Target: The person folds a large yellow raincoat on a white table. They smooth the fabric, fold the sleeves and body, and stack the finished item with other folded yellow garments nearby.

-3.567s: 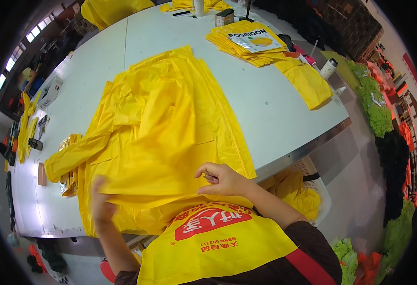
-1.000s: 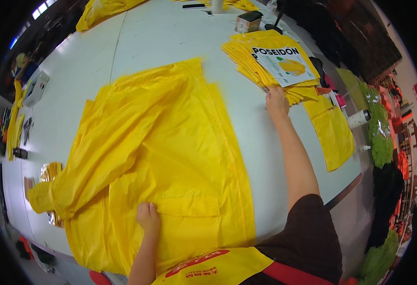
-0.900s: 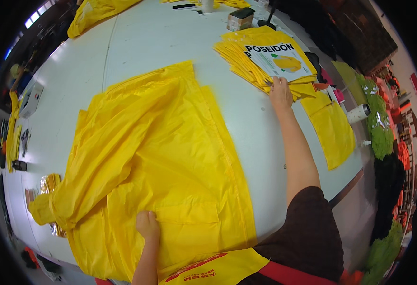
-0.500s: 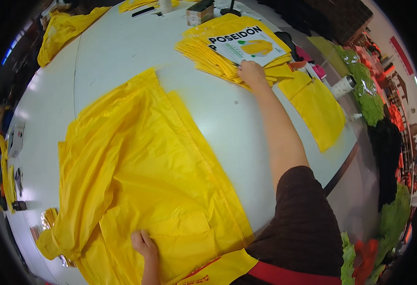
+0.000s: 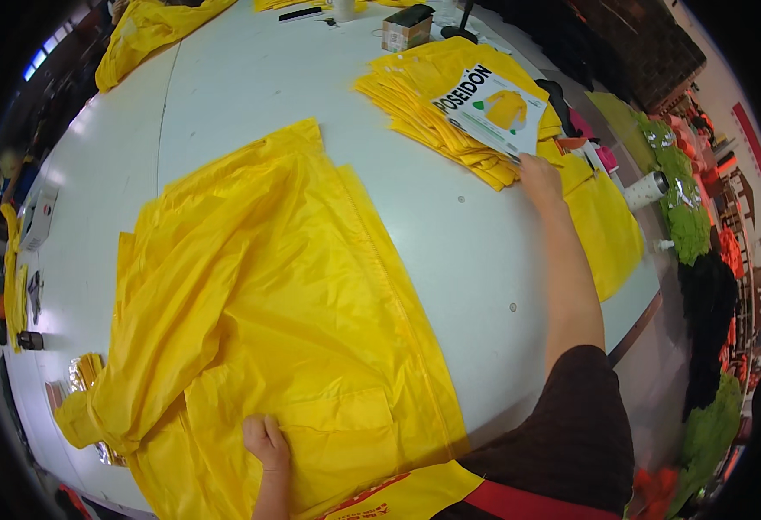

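A yellow raincoat [image 5: 311, 321] is spread across the white table [image 5: 250, 78] in front of me, its sleeve bunched at the left. My left hand [image 5: 267, 440] rests on it as a closed fist beside the pocket; whether fabric is pinched there is hidden. On the far right side lies a stack of folded yellow pieces [image 5: 437, 130], topped by a printed white sheet [image 5: 493, 108] picturing a yellow jacket. My right hand [image 5: 538, 178], arm stretched out, is closed on the near corner of that sheet.
A small cardboard box [image 5: 406, 30] and a black stand [image 5: 460, 33] are behind the stack. Right of it lie a flat yellow piece [image 5: 605, 234] and a white bottle [image 5: 646, 189] near the table edge. Another yellow garment [image 5: 151, 35] lies far left.
My right hand has moved right and slightly nearer along the sheet's edge. The sheet has turned counterclockwise on the stack. My left fist stays on the raincoat; the whole view has shifted a little.
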`<action>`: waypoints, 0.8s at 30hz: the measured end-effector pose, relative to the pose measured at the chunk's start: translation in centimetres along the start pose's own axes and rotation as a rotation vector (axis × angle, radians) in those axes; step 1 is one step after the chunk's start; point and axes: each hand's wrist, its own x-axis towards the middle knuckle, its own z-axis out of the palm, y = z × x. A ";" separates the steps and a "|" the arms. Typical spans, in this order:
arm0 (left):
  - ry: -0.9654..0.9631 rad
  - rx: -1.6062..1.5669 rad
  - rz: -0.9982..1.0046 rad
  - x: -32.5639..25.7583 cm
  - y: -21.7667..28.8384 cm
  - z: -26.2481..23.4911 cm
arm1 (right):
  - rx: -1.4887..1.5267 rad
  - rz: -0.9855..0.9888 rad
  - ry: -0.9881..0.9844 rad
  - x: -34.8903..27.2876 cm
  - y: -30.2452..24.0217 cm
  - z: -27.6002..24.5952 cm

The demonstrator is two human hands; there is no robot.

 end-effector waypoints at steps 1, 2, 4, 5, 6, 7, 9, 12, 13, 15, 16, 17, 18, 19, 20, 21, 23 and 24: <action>-0.009 0.000 -0.008 -0.1 0.0 0.0 | -0.014 0.003 0.062 -0.6 1.2 0.1; -0.003 -0.008 -0.011 0.0 0.0 0.1 | -0.025 0.010 0.123 -1.3 1.9 0.1; 0.010 -0.027 -0.018 0.0 0.0 0.2 | 0.032 0.032 0.242 -1.4 2.4 0.5; 0.004 -0.018 -0.010 0.1 0.0 0.1 | 0.103 0.050 0.301 -1.3 2.1 0.1; -0.002 -0.009 -0.004 0.1 -0.1 0.1 | 0.174 0.067 0.360 -1.1 1.7 -0.2; -0.007 0.000 0.002 0.2 -0.2 0.1 | 0.299 0.046 0.398 -0.5 0.7 -0.3; -0.017 0.008 0.007 0.3 -0.4 0.2 | 0.552 0.014 0.472 1.2 -2.9 -0.3; -0.017 0.022 0.007 0.1 -0.4 0.0 | 0.482 -0.028 0.407 4.6 -10.0 -0.9; -0.016 0.020 0.010 0.2 -0.4 0.0 | 0.414 -0.049 0.391 5.5 -11.8 -1.1; -0.021 0.010 -0.002 0.2 -0.3 0.0 | 0.276 0.008 0.351 7.4 -14.1 -0.7; -0.025 0.003 -0.007 0.3 -0.3 -0.1 | 0.204 0.039 0.330 8.3 -14.6 -0.5; -0.025 0.006 -0.003 0.3 -0.2 -0.1 | 0.162 0.051 0.342 9.1 -14.6 0.3; -0.023 0.007 -0.002 0.3 -0.2 -0.1 | 0.266 0.099 0.268 9.8 -14.5 0.9; -0.021 0.008 -0.001 0.3 -0.2 -0.1 | 0.369 0.148 0.193 10.3 -14.2 1.4; -0.032 0.012 0.006 0.4 -0.2 -0.1 | 0.469 0.201 0.117 10.8 -13.3 2.0; -0.044 0.014 0.016 0.5 -0.2 -0.1 | 0.610 0.239 0.164 11.2 -11.8 3.9; -0.053 0.013 0.005 0.4 -0.2 0.0 | 0.979 0.286 0.203 11.7 -9.5 6.8; -0.056 0.007 -0.011 0.3 -0.2 0.0 | 1.163 0.312 0.220 11.7 -8.9 7.1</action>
